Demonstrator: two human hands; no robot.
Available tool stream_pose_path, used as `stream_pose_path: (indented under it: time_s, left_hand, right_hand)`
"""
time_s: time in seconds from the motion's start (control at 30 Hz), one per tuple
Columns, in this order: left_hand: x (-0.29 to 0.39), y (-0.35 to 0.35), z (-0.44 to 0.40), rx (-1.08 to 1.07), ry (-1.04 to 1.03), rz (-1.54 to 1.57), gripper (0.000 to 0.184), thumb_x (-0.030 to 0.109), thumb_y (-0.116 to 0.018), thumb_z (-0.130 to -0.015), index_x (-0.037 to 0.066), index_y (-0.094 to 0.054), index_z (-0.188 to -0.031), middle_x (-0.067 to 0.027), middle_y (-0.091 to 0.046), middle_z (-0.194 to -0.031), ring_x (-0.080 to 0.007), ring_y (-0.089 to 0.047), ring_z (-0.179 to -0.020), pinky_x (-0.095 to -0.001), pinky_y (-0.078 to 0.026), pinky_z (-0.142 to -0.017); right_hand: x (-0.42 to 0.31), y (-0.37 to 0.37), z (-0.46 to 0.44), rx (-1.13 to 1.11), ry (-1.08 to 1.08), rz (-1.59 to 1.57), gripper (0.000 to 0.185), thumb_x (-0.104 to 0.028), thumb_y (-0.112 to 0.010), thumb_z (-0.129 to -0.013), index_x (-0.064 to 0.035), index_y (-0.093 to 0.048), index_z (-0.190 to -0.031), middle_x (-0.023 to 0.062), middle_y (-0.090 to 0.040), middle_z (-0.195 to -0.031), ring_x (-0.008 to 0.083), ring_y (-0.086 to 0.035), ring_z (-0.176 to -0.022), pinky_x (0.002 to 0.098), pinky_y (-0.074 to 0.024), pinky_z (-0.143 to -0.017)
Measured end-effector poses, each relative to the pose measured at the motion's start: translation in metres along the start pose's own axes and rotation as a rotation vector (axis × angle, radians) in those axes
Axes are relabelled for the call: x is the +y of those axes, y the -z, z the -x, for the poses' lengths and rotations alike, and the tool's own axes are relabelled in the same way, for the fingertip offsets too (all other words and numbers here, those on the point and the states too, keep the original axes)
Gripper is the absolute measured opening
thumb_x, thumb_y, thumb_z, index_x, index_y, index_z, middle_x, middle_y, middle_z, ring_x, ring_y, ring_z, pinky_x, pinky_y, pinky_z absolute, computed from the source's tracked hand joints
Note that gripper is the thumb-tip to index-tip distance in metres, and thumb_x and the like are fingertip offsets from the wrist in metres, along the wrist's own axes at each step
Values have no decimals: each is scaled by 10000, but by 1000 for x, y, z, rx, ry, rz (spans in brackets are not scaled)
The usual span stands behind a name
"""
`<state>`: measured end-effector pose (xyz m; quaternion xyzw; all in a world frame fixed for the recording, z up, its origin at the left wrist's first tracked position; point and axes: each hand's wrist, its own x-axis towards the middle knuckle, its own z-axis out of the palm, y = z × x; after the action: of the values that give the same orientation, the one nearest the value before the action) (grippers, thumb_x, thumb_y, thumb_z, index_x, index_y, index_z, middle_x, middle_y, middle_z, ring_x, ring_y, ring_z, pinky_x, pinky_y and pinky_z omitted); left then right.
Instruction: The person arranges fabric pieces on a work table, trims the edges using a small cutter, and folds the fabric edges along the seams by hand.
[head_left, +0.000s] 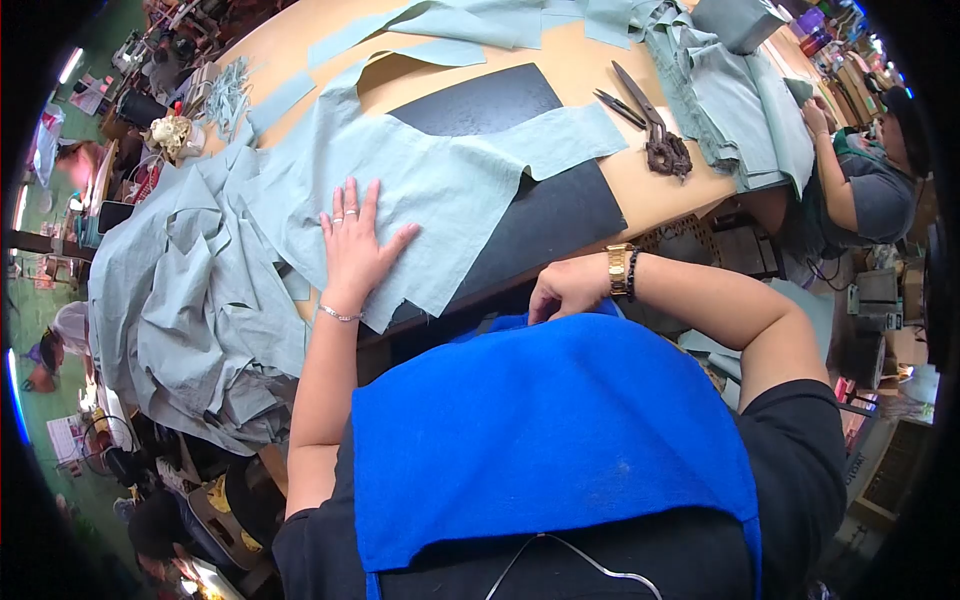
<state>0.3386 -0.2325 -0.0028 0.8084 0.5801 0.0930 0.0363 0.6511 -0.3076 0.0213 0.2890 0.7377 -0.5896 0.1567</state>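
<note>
Grey-green cloth (430, 180) lies beneath splayed left fingers (370, 205), while right fingers (541, 302) curl, their hold unclear.

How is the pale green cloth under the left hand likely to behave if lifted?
The cloth would probably droop rather than hold its shape, as soft creases run through it beside the left hand. It looks thin, so likely light for its spread. Its lower edge may fray, since loose threads seem to show there.

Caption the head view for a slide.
Left hand spread on pale blue-green cloth, right hand beside the blue apron, scissors lying on the worktable.
</note>
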Motion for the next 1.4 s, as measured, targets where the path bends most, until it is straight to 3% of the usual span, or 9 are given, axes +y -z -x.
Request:
stream_pose_path:
  time_s: [0.13, 0.4, 0.67, 0.97, 1.07, 1.17, 1.27, 1.3, 1.4]
  left_hand:
    - [-1, 1, 0, 8, -9, -5, 892, 687, -561, -817, 126, -364, -1481, -227, -240, -1553, -381, -190, -1452, -595, -147, -1131]
    - [0, 3, 1, -12, 2, 8, 884, 658, -580, -821, 130, -347, -1490, -210, -229, -1563, -380, -176, -1456, -594, -151, -1133]
    - [2, 8, 1, -14, 10, 46, 893, 675, -576, -808, 129, -363, -1482, -228, -220, -1560, -394, -183, -1450, -591, -140, -1137]
    - [2, 5, 1, -46, 45, 35, 885, 673, -575, -815, 161, -337, -1497, -193, -179, -1584, -369, -138, -1467, -590, -130, -1142]
    - [3, 5, 4, -44, 47, 57, 898, 676, -575, -813, 160, -322, -1502, -205, -177, -1580, -376, -134, -1466, -591, -127, -1142]
    - [8, 7, 15, -30, 22, 59, 930, 697, -574, -795, 126, -338, -1491, -243, -212, -1556, -419, -169, -1446, -638, -143, -1115]
    - [17, 14, 38, -67, 45, 35, 951, 701, -581, -785, 122, -325, -1495, -249, -220, -1550, -435, -168, -1440, -669, -164, -1092]
    - [24, 25, 47, -136, 86, 31, 952, 702, -584, -783, 121, -329, -1492, -250, -223, -1547, -439, -179, -1434, -675, -177, -1084]
    - [46, 56, 55, -288, 137, -16, 926, 686, -597, -784, 115, -357, -1472, -243, -246, -1539, -437, -221, -1420, -682, -209, -1069]
  right_hand:
    - [-1, 1, 24, -82, -60, -143, 396, -210, -736, -801, -101, -676, -1177, 62, -729, -936, 126, -654, -774, 315, -519, -656]
    - [8, -34, 24, 224, -19, 0, 304, -295, -560, -926, -48, -682, -1055, 150, -703, -901, 264, -679, -808, 362, -517, -729]
    - [8, -44, 29, 378, 210, 186, 280, -265, -564, -877, 7, -627, -903, 198, -657, -843, 391, -647, -788, 431, -506, -667]
    - [15, -47, 24, 637, -35, 101, 253, -268, -645, -825, -23, -654, -886, 176, -671, -818, 329, -667, -790, 399, -523, -724]
    - [4, -40, 29, 505, -162, -23, 251, -265, -650, -834, -27, -676, -909, 154, -693, -839, 284, -681, -809, 369, -529, -737]
    - [-7, 9, 47, 240, 1, -157, 179, -204, -692, -844, -31, -700, -889, 66, -703, -820, 138, -665, -765, 296, -538, -685]
    - [-37, 62, 59, 631, 194, -235, 166, -203, -690, -875, -37, -682, -861, 14, -688, -790, 79, -615, -729, 251, -507, -672]
    - [-31, 78, 55, 774, 119, -178, 154, -201, -688, -871, -48, -684, -889, 34, -683, -785, 100, -606, -714, 263, -498, -686]
    - [12, 116, 28, 1062, 145, 405, 248, -201, -700, -846, -50, -663, -1040, 66, -690, -881, 195, -645, -853, 308, -498, -729]
